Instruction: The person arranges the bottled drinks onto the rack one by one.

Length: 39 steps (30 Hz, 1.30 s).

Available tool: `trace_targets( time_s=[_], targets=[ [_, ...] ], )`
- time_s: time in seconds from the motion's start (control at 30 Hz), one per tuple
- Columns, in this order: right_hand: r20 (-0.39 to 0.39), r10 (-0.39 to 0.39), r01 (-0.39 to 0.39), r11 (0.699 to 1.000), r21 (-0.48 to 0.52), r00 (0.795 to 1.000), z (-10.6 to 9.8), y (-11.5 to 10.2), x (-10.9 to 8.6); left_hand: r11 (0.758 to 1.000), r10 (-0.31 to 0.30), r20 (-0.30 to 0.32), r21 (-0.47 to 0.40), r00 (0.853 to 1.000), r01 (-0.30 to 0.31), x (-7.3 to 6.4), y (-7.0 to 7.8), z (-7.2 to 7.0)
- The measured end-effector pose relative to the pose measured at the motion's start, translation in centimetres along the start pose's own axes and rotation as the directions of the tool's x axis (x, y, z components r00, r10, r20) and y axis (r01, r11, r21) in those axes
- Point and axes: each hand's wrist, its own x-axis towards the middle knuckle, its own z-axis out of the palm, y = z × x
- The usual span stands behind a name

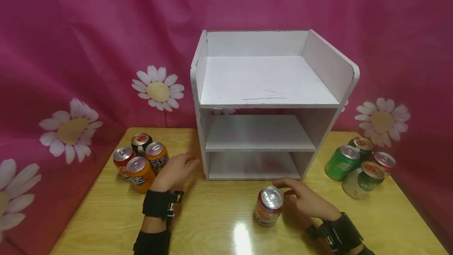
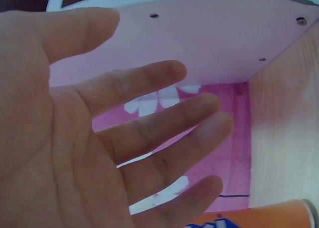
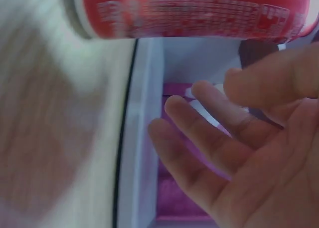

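Observation:
A red soda can with a silver top stands upright on the table in front of the shelf. Just to its right is my right hand, its fingers loosely spread with nothing between them. The right wrist view has the same can along the top, above the relaxed fingers. My left hand hovers beside two orange soda cans, holding nothing. In the left wrist view its palm and spread fingers face the camera, and part of an orange can appears below them.
A white shelf unit with three levels stands at the back middle of the wooden table. Red and black cans accompany the orange ones at left. Several cans, including a green one, cluster at right. Pink flowered cloth hangs behind.

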Motion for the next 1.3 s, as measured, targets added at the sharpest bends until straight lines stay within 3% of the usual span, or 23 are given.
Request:
trace_targets(
  time_s=[0.23,0.33,0.47,0.57,0.77,0.83,1.07,1.3],
  targets=[
    [-0.023,0.012,-0.009,0.993,0.117,1.0,0.5,-0.4,0.6,1.0,-0.004,0.001,-0.029,1.0,0.004,0.0,-1.4,0.1],
    [0.015,-0.022,0.018,0.973,0.228,1.0,0.7,-0.3,0.6,1.0,-0.023,-0.002,-0.021,1.0,0.022,-0.1,-1.7,-0.1],
    [0.114,-0.102,0.037,0.883,0.468,0.988,1.2,0.4,0.7,0.999,-0.041,0.001,-0.011,0.999,0.041,0.0,-1.8,-0.6],
    [0.162,-0.137,0.028,0.839,0.543,0.977,1.7,1.0,1.3,0.998,-0.061,0.004,0.003,0.998,0.061,0.3,-1.8,-0.8],
    [0.192,-0.207,0.082,0.855,0.512,0.959,2.0,1.9,2.2,0.997,-0.068,-0.001,0.035,0.998,0.068,0.5,-1.8,-1.0],
    [0.204,-0.209,0.088,0.873,0.48,0.956,2.0,2.2,2.2,0.997,-0.07,0.0,0.038,0.998,0.07,0.5,-1.8,-0.9],
    [0.192,-0.158,0.091,0.944,0.318,0.969,2.2,2.1,1.6,0.996,-0.079,-0.005,0.041,0.997,0.079,0.3,-1.9,-0.4],
    [0.119,-0.101,0.077,0.978,0.193,0.988,2.5,1.5,1.6,0.997,-0.061,-0.015,0.042,0.998,0.062,0.6,-1.8,0.0]
  ],
)
